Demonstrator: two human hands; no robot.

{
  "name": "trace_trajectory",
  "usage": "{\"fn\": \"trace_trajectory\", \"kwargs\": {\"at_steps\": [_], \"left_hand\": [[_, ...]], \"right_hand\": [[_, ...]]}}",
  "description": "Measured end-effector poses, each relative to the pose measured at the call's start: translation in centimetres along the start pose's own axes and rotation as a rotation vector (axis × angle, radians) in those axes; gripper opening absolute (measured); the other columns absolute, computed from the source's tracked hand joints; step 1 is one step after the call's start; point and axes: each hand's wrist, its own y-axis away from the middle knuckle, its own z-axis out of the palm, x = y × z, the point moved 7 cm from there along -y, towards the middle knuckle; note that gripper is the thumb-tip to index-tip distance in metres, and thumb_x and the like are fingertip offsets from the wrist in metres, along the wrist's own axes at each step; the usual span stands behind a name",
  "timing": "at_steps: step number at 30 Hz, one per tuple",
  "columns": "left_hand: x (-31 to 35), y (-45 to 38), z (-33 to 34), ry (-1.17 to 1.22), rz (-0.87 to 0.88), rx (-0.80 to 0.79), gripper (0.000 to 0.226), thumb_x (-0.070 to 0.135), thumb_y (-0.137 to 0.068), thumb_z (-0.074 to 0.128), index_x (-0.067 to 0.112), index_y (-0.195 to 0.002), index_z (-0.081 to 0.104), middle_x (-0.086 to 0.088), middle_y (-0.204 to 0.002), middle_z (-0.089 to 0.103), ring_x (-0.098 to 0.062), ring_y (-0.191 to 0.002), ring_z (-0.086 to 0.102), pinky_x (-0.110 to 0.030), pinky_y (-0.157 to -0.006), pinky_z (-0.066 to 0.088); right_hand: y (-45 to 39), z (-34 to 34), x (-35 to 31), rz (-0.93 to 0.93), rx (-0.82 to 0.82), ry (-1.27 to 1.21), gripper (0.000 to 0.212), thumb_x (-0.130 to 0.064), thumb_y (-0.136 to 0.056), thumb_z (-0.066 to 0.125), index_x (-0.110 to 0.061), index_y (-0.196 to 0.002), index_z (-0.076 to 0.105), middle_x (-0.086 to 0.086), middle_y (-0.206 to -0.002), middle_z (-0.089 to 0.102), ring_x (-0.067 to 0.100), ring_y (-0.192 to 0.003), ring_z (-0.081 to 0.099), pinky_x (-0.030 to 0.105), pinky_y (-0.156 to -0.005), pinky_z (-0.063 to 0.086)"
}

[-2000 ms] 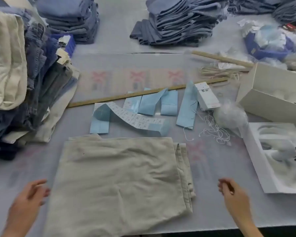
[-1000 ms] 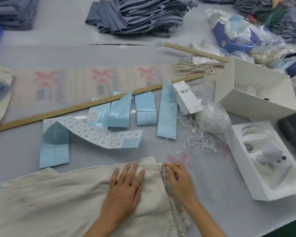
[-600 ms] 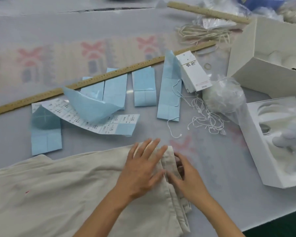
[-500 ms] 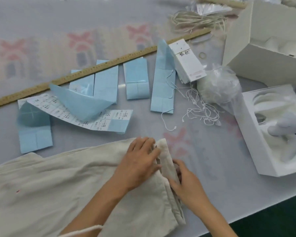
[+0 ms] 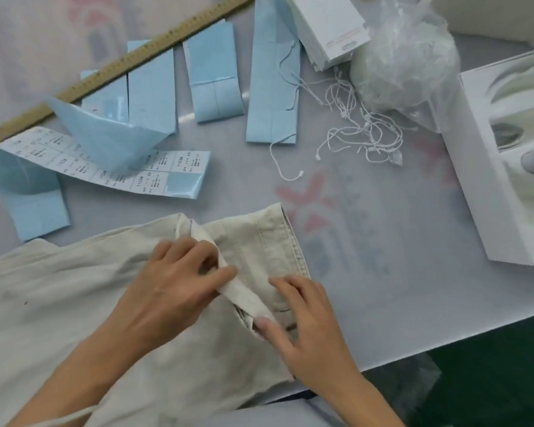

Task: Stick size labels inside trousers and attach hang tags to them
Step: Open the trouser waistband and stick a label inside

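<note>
Near table edge, centre-left: cream trousers, laid flat, waistband end twd right, top layer folded back. Left hand: fingers curled, pinching folded-back fabric flap at waist. Right hand: fingers fairly straight, resting on inner waistband just beside flap; thumb tip against flap edge, no clear grip. Beyond trousers: size-label strip, printed, partly peeled, lying curled on table; blue backing sheets in a row behind it, wooden ruler diagonal across their far ends. Upper right: hang-tag stack, white; loose tag strings tangled nearby; clear plastic bag beside stack. Far right: white box, open, moulded insert.
</note>
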Motion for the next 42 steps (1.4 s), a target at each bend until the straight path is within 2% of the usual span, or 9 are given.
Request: {"fn": "trace_trajectory", "kwargs": {"at_steps": [5, 10, 15, 18, 22, 28, 34, 38, 42], "left_hand": [[0.8, -2.5, -0.5, -0.039, -0.122, 0.121, 0.029, 0.015, -0.086, 0.073, 0.027, -0.113, 0.071, -0.015, -0.138, 0.051, -0.040, -0.122, 0.048, -0.048, -0.096, 0.034], [7.4, -4.8, 3.8, 0.135, 0.218, -0.058, 0.016, 0.009, -0.098, 0.059, 0.015, -0.109, 0.069, -0.008, -0.111, 0.067, -0.030, -0.107, 0.062, -0.039, -0.110, 0.040], [7.7, -5.8, 5.8, 0.107, 0.242, -0.148, 0.025, 0.024, -0.096, 0.062, 0.022, -0.121, 0.066, -0.003, -0.090, 0.057, -0.027, -0.078, 0.052, -0.041, -0.069, 0.045], [7.8, -5.4, 5.4, 0.089, 0.281, -0.115, 0.010, 0.024, -0.096, 0.062, 0.016, -0.096, 0.067, -0.012, -0.103, 0.059, -0.033, -0.089, 0.056, -0.046, -0.071, 0.046], [7.0, -3.1, 3.4, 0.120, 0.337, 0.032, 0.027, 0.026, -0.102, 0.062, 0.010, -0.081, 0.067, -0.017, -0.120, 0.067, -0.039, -0.106, 0.060, -0.046, -0.081, 0.053], [6.4, -0.4, 1.4, 0.090, 0.366, 0.156, 0.042, 0.029, -0.101, 0.065, 0.013, -0.062, 0.060, -0.002, -0.070, 0.063, -0.027, -0.081, 0.067, -0.038, -0.069, 0.051], [5.0, 0.7, 1.7, 0.117, 0.327, 0.093, 0.041, 0.027, -0.100, 0.064, 0.015, -0.062, 0.056, 0.001, -0.066, 0.056, -0.025, -0.075, 0.061, -0.039, -0.066, 0.046], [4.4, 0.3, 2.3, 0.167, 0.225, -0.017, 0.033, 0.031, -0.103, 0.057, 0.016, -0.074, 0.065, 0.005, -0.068, 0.059, -0.022, -0.075, 0.057, -0.040, -0.065, 0.046], [4.6, -1.5, 3.0, 0.110, 0.053, -0.074, 0.029, 0.036, -0.101, 0.049, 0.023, -0.078, 0.060, 0.006, -0.064, 0.060, -0.021, -0.065, 0.056, -0.035, -0.054, 0.042]], "right_hand": [[0.9, -0.9, -0.8, -0.113, 0.083, 0.090, 0.023, -0.033, -0.095, 0.065, -0.017, -0.112, 0.070, -0.007, -0.110, 0.064, 0.014, -0.099, 0.059, 0.031, -0.086, 0.051], [2.9, -1.2, 0.7, 0.099, 0.169, -0.054, 0.026, -0.016, -0.098, 0.059, -0.016, -0.121, 0.070, -0.012, -0.121, 0.057, 0.005, -0.104, 0.060, 0.022, -0.084, 0.053], [5.6, -0.1, 0.3, 0.013, 0.156, -0.006, 0.038, 0.002, -0.094, 0.060, -0.009, -0.130, 0.069, -0.003, -0.137, 0.060, 0.009, -0.123, 0.058, 0.025, -0.102, 0.050], [6.7, 0.2, 0.5, 0.053, 0.223, -0.100, 0.034, -0.001, -0.096, 0.056, -0.007, -0.128, 0.069, -0.002, -0.130, 0.060, 0.011, -0.119, 0.060, 0.030, -0.096, 0.054], [5.8, -2.0, 1.9, 0.167, 0.374, -0.005, 0.035, -0.025, -0.099, 0.060, -0.012, -0.130, 0.066, -0.005, -0.120, 0.056, 0.013, -0.111, 0.056, 0.025, -0.095, 0.049], [6.6, 0.7, 0.5, 0.061, 0.179, 0.064, 0.018, -0.020, -0.098, 0.060, -0.014, -0.107, 0.075, -0.006, -0.105, 0.065, 0.015, -0.093, 0.061, 0.037, -0.076, 0.054], [5.5, -0.6, 0.5, 0.142, 0.416, 0.004, 0.022, -0.016, -0.100, 0.059, -0.011, -0.120, 0.069, -0.005, -0.115, 0.061, 0.015, -0.103, 0.060, 0.031, -0.088, 0.054], [0.6, 0.7, 0.4, 0.145, 0.235, 0.071, 0.040, -0.020, -0.097, 0.067, -0.014, -0.136, 0.060, -0.001, -0.126, 0.060, 0.019, -0.116, 0.053, 0.031, -0.099, 0.046], [-0.9, 1.7, 1.0, 0.178, 0.254, 0.080, 0.054, -0.019, -0.094, 0.068, -0.017, -0.145, 0.051, -0.001, -0.136, 0.053, 0.018, -0.122, 0.043, 0.027, -0.102, 0.040]]}}
